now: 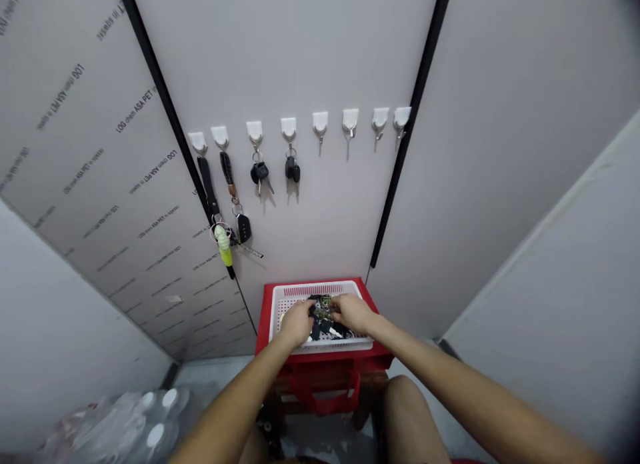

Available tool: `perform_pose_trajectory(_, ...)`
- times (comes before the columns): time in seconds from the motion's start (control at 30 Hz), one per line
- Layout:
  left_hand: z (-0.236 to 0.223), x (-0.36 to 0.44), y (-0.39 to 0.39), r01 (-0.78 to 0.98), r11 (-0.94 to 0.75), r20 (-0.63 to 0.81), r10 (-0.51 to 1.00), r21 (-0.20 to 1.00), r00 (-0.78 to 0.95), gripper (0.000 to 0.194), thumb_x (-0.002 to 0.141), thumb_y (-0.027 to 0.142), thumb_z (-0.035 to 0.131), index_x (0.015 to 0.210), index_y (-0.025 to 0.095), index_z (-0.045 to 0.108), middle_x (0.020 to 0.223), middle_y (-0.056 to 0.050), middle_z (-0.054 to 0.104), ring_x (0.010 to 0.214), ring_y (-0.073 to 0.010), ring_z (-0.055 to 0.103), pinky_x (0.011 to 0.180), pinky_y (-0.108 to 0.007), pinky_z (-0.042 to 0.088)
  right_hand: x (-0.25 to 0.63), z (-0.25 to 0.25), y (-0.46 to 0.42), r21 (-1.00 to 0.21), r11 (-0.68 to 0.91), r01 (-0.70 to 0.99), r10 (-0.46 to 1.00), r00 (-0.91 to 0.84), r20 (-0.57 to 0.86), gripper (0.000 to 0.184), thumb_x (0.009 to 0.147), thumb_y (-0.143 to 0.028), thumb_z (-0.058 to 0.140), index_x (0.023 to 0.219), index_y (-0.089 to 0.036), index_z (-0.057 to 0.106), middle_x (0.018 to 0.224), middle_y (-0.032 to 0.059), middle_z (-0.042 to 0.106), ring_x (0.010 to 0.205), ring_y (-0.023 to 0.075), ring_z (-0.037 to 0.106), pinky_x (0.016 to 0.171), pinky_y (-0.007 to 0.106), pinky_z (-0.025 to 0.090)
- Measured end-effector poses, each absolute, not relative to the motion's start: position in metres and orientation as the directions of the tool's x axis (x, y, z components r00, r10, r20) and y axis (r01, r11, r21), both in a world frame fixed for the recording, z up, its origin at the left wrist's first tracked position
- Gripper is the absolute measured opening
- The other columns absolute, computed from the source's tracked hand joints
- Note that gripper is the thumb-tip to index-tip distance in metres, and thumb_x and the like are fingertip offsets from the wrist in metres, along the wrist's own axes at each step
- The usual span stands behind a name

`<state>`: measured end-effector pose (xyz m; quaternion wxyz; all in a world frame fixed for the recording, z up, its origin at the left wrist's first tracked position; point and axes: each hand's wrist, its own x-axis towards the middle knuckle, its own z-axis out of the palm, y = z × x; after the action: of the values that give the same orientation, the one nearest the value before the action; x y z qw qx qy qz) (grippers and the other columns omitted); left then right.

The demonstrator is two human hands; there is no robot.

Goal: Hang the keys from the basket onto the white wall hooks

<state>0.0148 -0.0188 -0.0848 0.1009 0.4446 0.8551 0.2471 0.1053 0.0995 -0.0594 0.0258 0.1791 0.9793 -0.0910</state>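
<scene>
A: Where are the loose keys (327,329)?
B: Heaped in the white plastic basket (333,347), from the middle toward its right edge. Black-headed ones lie by the near edge, and something thin and green shows near the far edge.

A: And the hands?
B: Both are down in the basket. The left hand (299,323) comes over the near edge, fingers curled at the left side of the heap. The right hand (351,311) reaches in over the right edge, fingers bent down onto the heap, fingertips near the left ones. I can't tell whether either one has a key pinched.

A: What does the basket stand on?
B: A red bag (370,361), showing around the basket's edges, with a handle hanging in front of a wooden stool (373,384).

A: Anything on the wall panel (300,57)?
B: A row of eight white hooks (320,121). Starting near the panel's left edge: a black strap (207,184) with a pale green charm (221,239), a braided strap (227,171) with a black key fob (243,228), then two black-headed key sets (259,173).

A: And lower left?
B: Plastic-wrapped bottles with white caps (160,421), beyond the left forearm.
</scene>
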Motion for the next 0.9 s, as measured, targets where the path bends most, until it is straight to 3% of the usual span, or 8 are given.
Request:
perform_pose_trajectory(0.17,-0.081,0.018,-0.012,0.803,0.436,0.125,0.844,0.407,-0.521,0.023,0.063,0.016,0.04,0.077,0.018,0.057,0.078,-0.007,0.051,0.077,-0.0173,0.045,0.067,-0.026,0.034,0.097,-0.072,0.096,-0.188,0.93,0.315,0.308,-0.949,-0.063,0.024,0.059,-0.023,0.044,0.081,-0.02,0.055,0.083,0.0063,0.055,0.074,0.0159,0.05,0.06,0.023,0.033)
perform_pose_trajectory(0.33,-0.077,0.015,-0.014,0.864,0.368,0.178,0.878,0.342,-0.445,0.012,0.059,0.017,0.046,0.061,0.017,0.057,0.075,-0.006,0.051,0.075,-0.017,0.045,0.065,-0.026,0.033,0.1,-0.076,0.1,-0.361,0.876,0.321,0.335,-0.942,-0.023,0.016,0.057,-0.015,0.041,0.064,-0.015,0.055,0.068,0.0032,0.056,0.065,0.0121,0.049,0.058,0.02,0.033)
perform_pose_trajectory(0.47,-0.064,0.002,-0.017,0.777,0.338,0.132,0.873,0.532,-0.47,0.014,0.062,0.019,0.042,0.059,0.016,0.055,0.06,-0.001,0.052,0.062,-0.011,0.045,0.058,-0.021,0.034,0.103,-0.066,0.103,-0.626,0.735,0.259,0.364,-0.931,0.042,0.027,0.056,-0.01,0.035,0.076,-0.013,0.054,0.072,0.003,0.056,0.062,0.0099,0.048,0.057,0.019,0.035)
perform_pose_trajectory(0.53,-0.054,-0.005,-0.017,0.67,0.35,0.089,0.844,0.655,-0.528,0.014,0.062,0.019,0.04,0.059,0.015,0.053,0.054,0.001,0.05,0.054,-0.0088,0.044,0.053,-0.019,0.033,0.103,-0.058,0.1,-0.751,0.626,0.208,0.317,-0.948,0.002,0.032,0.057,-0.009,0.034,0.083,-0.012,0.052,0.075,0.0031,0.056,0.06,0.0092,0.048,0.056,0.019,0.035)
perform_pose_trajectory(0.63,-0.038,-0.011,-0.017,0.537,0.299,0.065,0.829,0.789,-0.556,0.013,0.061,0.02,0.041,0.059,0.014,0.051,0.05,0.002,0.049,0.05,-0.0073,0.043,0.049,-0.018,0.034,0.098,-0.046,0.092,-0.883,0.467,0.051,0.208,-0.977,0.054,0.031,0.06,-0.012,0.036,0.087,-0.013,0.051,0.079,0.0026,0.056,0.067,0.0094,0.048,0.063,0.02,0.036)
perform_pose_trajectory(0.77,-0.015,-0.009,-0.015,0.392,0.216,0.032,0.843,0.894,-0.537,0.01,0.061,0.02,0.043,0.055,0.014,0.047,0.045,0.004,0.047,0.045,-0.0067,0.044,0.047,-0.018,0.035,0.091,-0.038,0.087,-0.953,0.3,-0.048,0.119,-0.989,0.087,0.027,0.061,-0.022,0.043,0.086,-0.013,0.051,0.075,0.0008,0.055,0.067,0.0097,0.047,0.065,0.022,0.035)
perform_pose_trajectory(0.9,0.011,-0.004,-0.013,0.266,0.161,0.022,0.818,0.951,-0.575,0.007,0.062,0.016,0.043,0.055,0.014,0.043,0.043,0.005,0.047,0.042,-0.0066,0.047,0.044,-0.018,0.036,0.09,-0.038,0.089,-0.945,0.324,0.039,0.151,-0.989,0.011,0.018,0.057,-0.023,0.05,0.071,-0.012,0.053,0.06,-0.002,0.051,0.056,0.0075,0.043,0.056,0.02,0.034)
